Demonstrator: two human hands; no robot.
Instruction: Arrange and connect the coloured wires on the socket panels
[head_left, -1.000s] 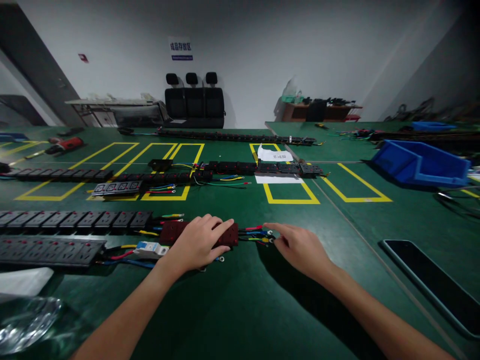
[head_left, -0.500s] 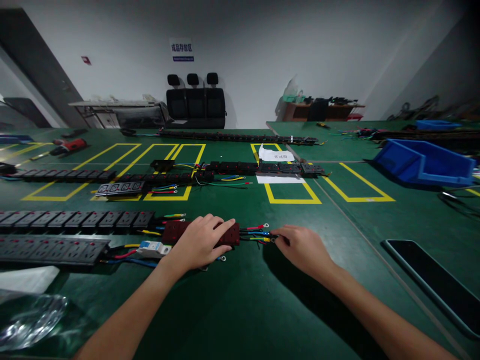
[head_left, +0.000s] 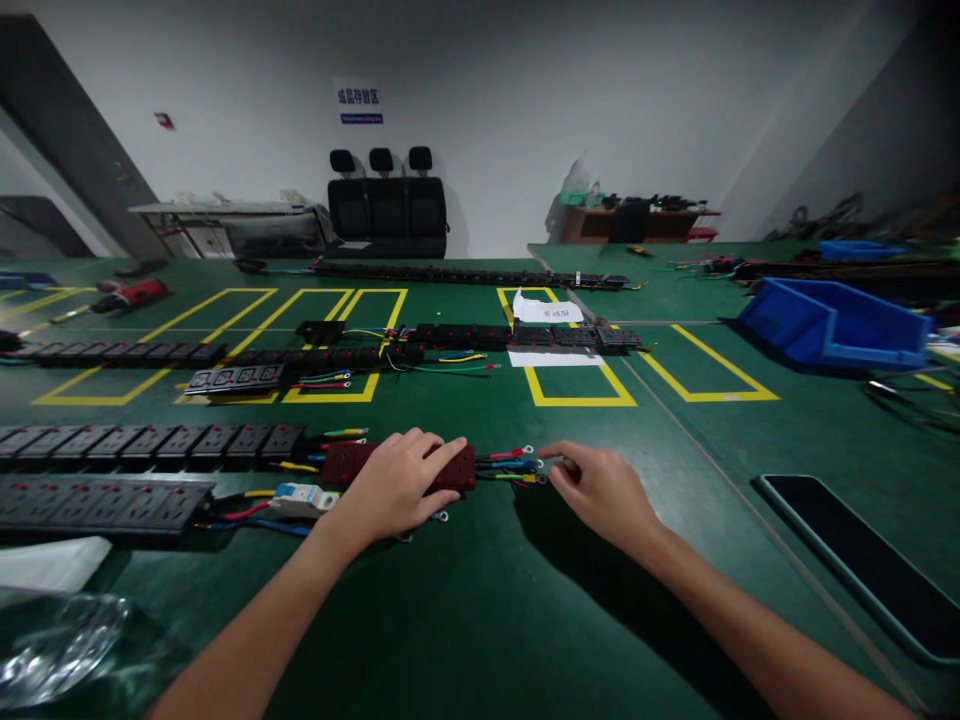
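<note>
My left hand (head_left: 397,490) lies over a dark red socket block (head_left: 345,463), gripping it with fingers across the top and thumb along the near side. From the block's right end run several wires with ring terminals (head_left: 517,463), in red, blue and yellow-green. My right hand (head_left: 596,490) hovers just right of these ends, index finger and thumb apart, nothing held between them; the other fingers are curled. Left of the block are two black socket strips (head_left: 150,442) and a white circuit breaker (head_left: 300,498) with wires. Part of the block is hidden under my left hand.
A phone (head_left: 862,560) lies at the right, with a blue bin (head_left: 832,325) behind it. Further socket strips (head_left: 480,335) and paper sheets (head_left: 547,307) lie across the green table. A red power drill (head_left: 131,296) is far left; clear plastic (head_left: 56,645) is near left.
My right finger and thumb have parted from the wire ends, exposing the blue terminal. My left hand stays on the red block. The whole view has shifted slightly.
</note>
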